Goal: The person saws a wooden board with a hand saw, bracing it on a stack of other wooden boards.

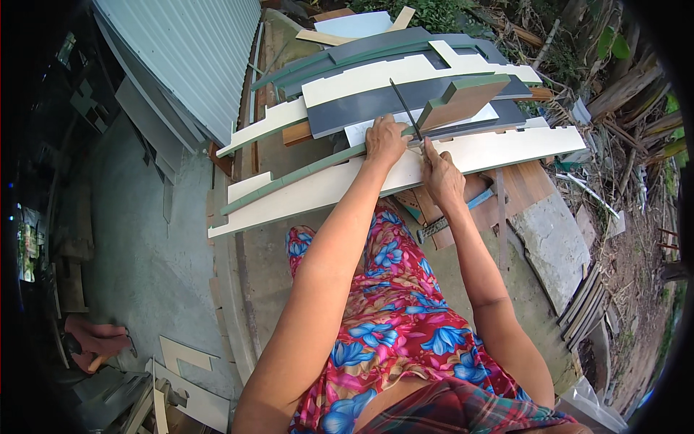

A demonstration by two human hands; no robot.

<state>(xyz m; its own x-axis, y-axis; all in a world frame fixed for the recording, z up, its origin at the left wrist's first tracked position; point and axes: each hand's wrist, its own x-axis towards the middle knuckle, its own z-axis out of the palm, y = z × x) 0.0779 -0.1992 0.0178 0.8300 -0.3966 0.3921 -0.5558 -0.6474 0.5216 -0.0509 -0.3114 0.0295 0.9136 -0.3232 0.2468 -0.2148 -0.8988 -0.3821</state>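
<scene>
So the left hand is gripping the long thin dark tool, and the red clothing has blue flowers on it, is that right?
Not quite: the head view shows the right hand, not the left hand, gripping the long thin dark tool. The red clothing does have blue flowers on it.

Boards (pixel 303 194) lie before the person (pixel 405 318), a wall (pixel 181 65) to their left, bushes (pixel 434 14) behind, sticks (pixel 584 304) off to the right.

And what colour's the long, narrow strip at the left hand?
The strip looks green, clearest in the head view.
</scene>
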